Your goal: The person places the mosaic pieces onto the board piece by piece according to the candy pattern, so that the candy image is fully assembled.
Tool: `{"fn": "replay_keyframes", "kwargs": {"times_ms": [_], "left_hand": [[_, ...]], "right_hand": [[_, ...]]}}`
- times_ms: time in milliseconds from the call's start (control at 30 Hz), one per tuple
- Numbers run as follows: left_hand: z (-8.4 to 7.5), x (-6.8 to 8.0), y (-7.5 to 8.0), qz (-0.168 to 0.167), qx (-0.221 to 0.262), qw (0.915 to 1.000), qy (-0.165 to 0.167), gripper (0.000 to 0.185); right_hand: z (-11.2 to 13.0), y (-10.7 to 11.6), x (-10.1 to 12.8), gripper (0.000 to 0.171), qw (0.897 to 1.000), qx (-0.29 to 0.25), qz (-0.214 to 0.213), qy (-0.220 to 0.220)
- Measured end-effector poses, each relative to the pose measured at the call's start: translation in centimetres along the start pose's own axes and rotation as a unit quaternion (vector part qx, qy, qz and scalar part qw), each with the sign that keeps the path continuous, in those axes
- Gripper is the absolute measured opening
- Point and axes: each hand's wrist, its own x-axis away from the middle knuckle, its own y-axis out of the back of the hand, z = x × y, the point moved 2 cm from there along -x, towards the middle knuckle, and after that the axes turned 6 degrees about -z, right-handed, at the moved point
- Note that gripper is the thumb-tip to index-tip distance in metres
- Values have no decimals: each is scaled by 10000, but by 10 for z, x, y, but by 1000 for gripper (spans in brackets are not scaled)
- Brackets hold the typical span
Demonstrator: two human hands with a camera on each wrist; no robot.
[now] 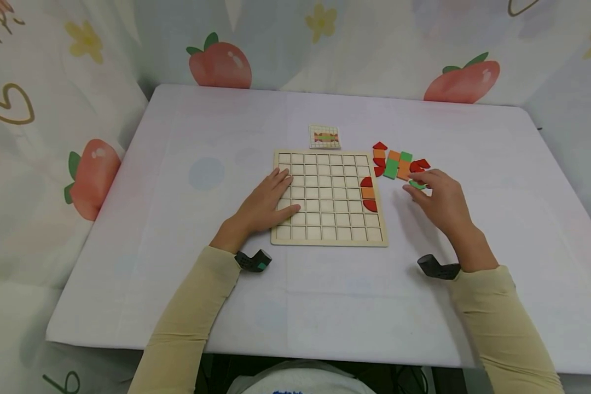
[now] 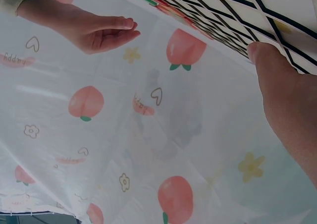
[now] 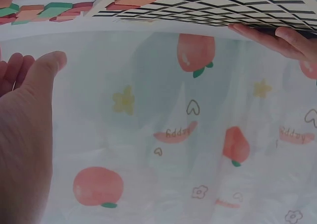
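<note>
A wooden grid board [image 1: 325, 235] lies in the middle of the table. My left hand [image 1: 287, 191] rests flat on its left columns, fingers straight; its thumb [image 2: 285, 105] shows at the board's edge in the left wrist view. In the board's right column sit two red rounded pieces [image 1: 367, 182] with an orange square [image 1: 368, 192] between them. My right hand [image 1: 410, 184] hovers right of the board with fingers relaxed, over a green piece [image 1: 417, 185]. In the right wrist view its thumb [image 3: 47, 68] and fingers are apart with nothing between them.
A loose cluster of red, orange and green pieces [image 1: 396, 161] lies just right of the board's top corner. A small pattern card [image 1: 324, 137] sits behind the board. The white table [image 1: 177, 137] is ringed by a peach-print curtain [image 1: 93, 175].
</note>
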Motion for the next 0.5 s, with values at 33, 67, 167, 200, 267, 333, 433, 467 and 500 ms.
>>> {"fn": "replay_keyframes", "kwargs": {"times_ms": [33,67,167,200,267,333,433,467,500], "left_hand": [[0,0,0,-5,10,10000,2,75],[0,0,0,-11,17,10000,2,75],[0,0,0,-36,22,10000,-12,75],[0,0,0,-41,29,10000,-18,75],[1,0,0,-55,49,10000,-25,75],[1,0,0,-61,59,10000,-35,75],[0,0,0,-63,66,10000,-31,75],[0,0,0,-63,59,10000,-29,75],[0,0,0,-58,54,10000,-26,75]], "right_hand": [[-1,0,-1,40,10000,21,36,-70],[-1,1,-2,41,9999,57,65,-131],[-3,3,-4,43,9994,159,129,-278],[-4,3,-5,43,9993,192,135,-294],[-7,3,-6,43,9990,248,142,-336],[-9,3,-7,42,9990,271,144,-339],[-12,3,-9,43,9990,274,148,-323],[-12,3,-9,43,9989,271,168,-332],[-12,3,-10,44,9988,273,206,-357]]}}
